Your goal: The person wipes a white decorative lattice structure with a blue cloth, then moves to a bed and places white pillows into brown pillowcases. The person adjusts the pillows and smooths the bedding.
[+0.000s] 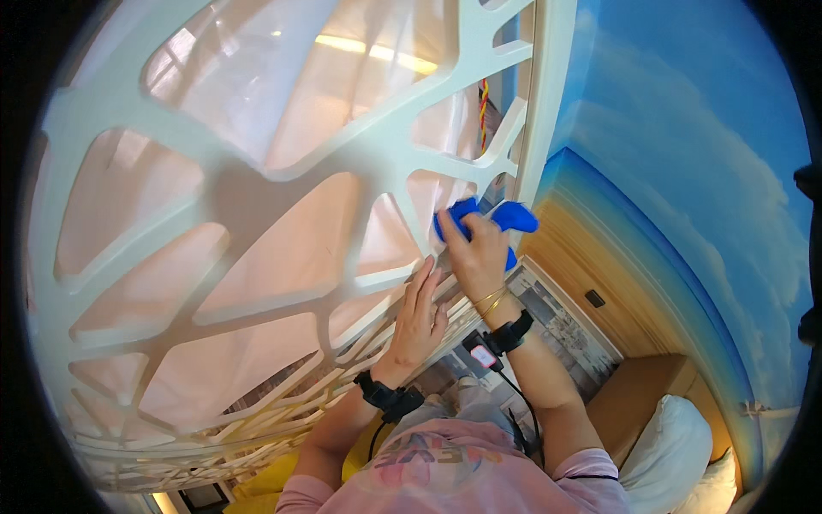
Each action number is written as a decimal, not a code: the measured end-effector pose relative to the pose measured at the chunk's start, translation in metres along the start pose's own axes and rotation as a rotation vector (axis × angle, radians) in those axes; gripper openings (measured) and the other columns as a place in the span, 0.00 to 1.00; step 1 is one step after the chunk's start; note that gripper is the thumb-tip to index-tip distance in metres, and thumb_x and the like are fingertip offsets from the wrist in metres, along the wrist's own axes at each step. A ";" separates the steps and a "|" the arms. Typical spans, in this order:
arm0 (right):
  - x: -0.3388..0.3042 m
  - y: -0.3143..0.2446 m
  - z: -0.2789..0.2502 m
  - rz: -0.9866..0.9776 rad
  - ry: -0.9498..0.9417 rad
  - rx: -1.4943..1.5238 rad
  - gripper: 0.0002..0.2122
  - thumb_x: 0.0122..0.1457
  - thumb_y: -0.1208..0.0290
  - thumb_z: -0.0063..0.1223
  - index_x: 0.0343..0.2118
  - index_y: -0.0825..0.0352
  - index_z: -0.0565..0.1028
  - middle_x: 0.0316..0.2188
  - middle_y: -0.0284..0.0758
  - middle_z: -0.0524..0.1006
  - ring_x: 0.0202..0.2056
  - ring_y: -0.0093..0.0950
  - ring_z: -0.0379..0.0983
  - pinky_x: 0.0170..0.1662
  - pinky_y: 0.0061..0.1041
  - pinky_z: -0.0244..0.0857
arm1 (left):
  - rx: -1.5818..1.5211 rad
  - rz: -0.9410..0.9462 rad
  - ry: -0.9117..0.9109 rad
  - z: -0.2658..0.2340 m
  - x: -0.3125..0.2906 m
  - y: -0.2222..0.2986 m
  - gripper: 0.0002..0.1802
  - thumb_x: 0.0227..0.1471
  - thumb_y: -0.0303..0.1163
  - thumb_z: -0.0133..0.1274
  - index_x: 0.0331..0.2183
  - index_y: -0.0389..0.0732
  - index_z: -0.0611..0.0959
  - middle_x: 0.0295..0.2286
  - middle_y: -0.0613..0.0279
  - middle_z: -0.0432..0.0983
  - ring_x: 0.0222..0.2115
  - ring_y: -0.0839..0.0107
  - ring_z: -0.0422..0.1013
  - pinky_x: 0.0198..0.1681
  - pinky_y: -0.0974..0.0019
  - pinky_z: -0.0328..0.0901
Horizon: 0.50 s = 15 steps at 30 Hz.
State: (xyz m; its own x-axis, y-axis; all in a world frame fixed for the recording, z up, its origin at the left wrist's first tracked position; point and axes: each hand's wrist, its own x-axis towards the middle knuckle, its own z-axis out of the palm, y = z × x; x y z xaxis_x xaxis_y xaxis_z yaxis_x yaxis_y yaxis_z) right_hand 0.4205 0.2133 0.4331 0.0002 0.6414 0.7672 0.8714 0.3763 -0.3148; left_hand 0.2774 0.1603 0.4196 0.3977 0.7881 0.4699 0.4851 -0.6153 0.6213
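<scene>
A blue cloth [515,217] is bunched in my right hand [479,253], whose fingers press it against the white lattice screen [390,163] near its right-hand post. Part of the cloth hangs out to the right and below the fingers. Just left of it, my left hand [417,321] has its fingers stretched out along the lattice bars, with nothing held. Black straps with small devices and cables sit on both wrists, and a thin gold bracelet is on the right one.
Pale sheer curtain [291,248] hangs behind the lattice. On the right is a wall painted as sky and beach [685,154], with a dark switch plate [594,298]. A brown box-like piece [638,398] and a white pillow [668,445] stand at the lower right.
</scene>
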 end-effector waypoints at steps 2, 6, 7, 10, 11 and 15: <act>-0.025 -0.007 0.017 -0.065 0.027 0.009 0.20 0.43 0.77 0.50 0.43 0.59 0.74 0.31 0.35 0.66 0.30 0.34 0.64 0.32 0.35 0.54 | 0.043 0.027 0.015 0.006 0.002 0.000 0.33 0.41 0.15 0.47 0.52 0.33 0.62 0.54 0.48 0.53 0.54 0.52 0.55 0.55 0.57 0.53; -0.039 -0.011 0.016 0.111 -0.003 0.281 0.22 0.41 0.78 0.53 0.45 0.59 0.73 0.36 0.39 0.65 0.37 0.38 0.61 0.38 0.33 0.54 | 0.147 0.035 0.022 0.012 -0.002 -0.004 0.33 0.40 0.16 0.47 0.52 0.32 0.62 0.54 0.47 0.54 0.52 0.51 0.56 0.54 0.55 0.52; -0.045 -0.012 0.016 0.139 -0.022 0.334 0.23 0.40 0.79 0.55 0.45 0.60 0.73 0.36 0.41 0.65 0.39 0.39 0.61 0.41 0.33 0.55 | 0.145 0.045 0.019 0.008 -0.004 -0.004 0.33 0.40 0.17 0.48 0.52 0.33 0.62 0.54 0.47 0.54 0.52 0.51 0.56 0.54 0.54 0.51; -0.063 -0.005 0.019 0.162 0.078 0.321 0.25 0.39 0.79 0.56 0.46 0.61 0.72 0.38 0.42 0.65 0.40 0.39 0.61 0.42 0.34 0.56 | 0.166 0.053 -0.031 0.011 -0.007 -0.007 0.33 0.40 0.17 0.48 0.52 0.33 0.62 0.54 0.47 0.54 0.52 0.51 0.56 0.54 0.54 0.51; -0.065 -0.003 0.023 0.189 0.082 0.314 0.25 0.39 0.79 0.56 0.46 0.61 0.72 0.38 0.42 0.65 0.40 0.38 0.62 0.42 0.34 0.56 | 0.180 0.081 -0.038 0.012 -0.008 -0.008 0.33 0.40 0.16 0.48 0.52 0.33 0.62 0.54 0.47 0.54 0.52 0.51 0.55 0.54 0.55 0.52; -0.069 0.008 0.031 0.209 0.038 0.258 0.24 0.41 0.78 0.55 0.47 0.60 0.72 0.37 0.40 0.67 0.38 0.37 0.63 0.39 0.33 0.56 | 0.112 -0.028 -0.151 0.024 -0.008 -0.012 0.33 0.41 0.15 0.47 0.53 0.35 0.62 0.55 0.48 0.52 0.53 0.49 0.54 0.56 0.59 0.52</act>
State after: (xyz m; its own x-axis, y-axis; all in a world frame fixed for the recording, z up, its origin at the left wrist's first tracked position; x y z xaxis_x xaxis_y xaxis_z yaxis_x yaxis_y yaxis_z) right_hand 0.4124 0.1926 0.3606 0.1886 0.6988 0.6900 0.6976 0.3993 -0.5950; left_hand 0.2871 0.1604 0.3932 0.4908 0.7983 0.3490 0.5777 -0.5980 0.5556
